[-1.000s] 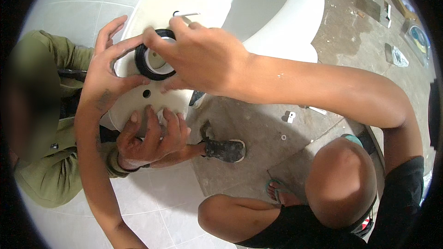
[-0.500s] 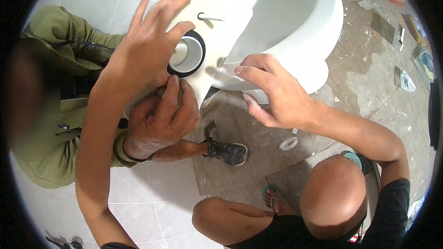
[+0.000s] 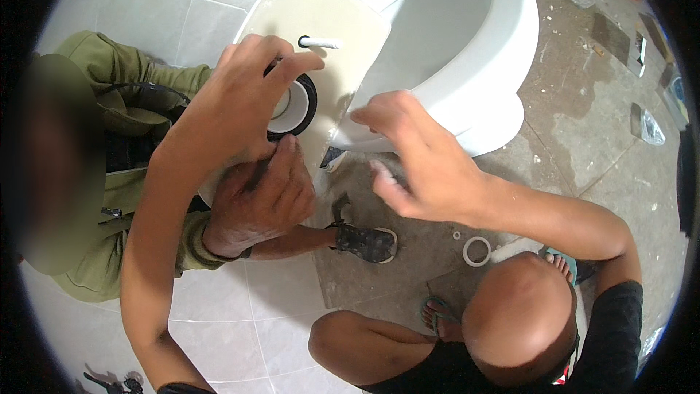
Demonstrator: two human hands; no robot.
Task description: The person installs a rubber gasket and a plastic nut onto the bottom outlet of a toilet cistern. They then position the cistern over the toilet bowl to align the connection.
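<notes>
Grip, left hand [image 3: 237, 98]: fingers curled over the black ring seal [image 3: 295, 106], grasping its rim.
Grip, right hand [image 3: 412, 160]: released, fingers spread, touching the toilet bowl [image 3: 474, 44] edge.
Seal: on the cream underside of the toilet base [image 3: 321, 18].
Co-worker's hand [image 3: 259, 201]: pressed just below the seal.
Floor: 1 white ring [image 3: 477, 251].

My left forearm rises from the lower left of the frame and runs up toward the middle, bent slightly at the wrist. My left hand [image 3: 237, 98] sits left of centre in the upper half, palm down, fingers spread and curled forward, the fingertips pressed down in a loose claw. My right arm enters from the lower right, elbow bent, the forearm crossing leftward to the centre. My right hand [image 3: 419, 157] lies just right of centre, open and relaxed, fingers loosely extended toward the upper left, gripping nothing.
</notes>
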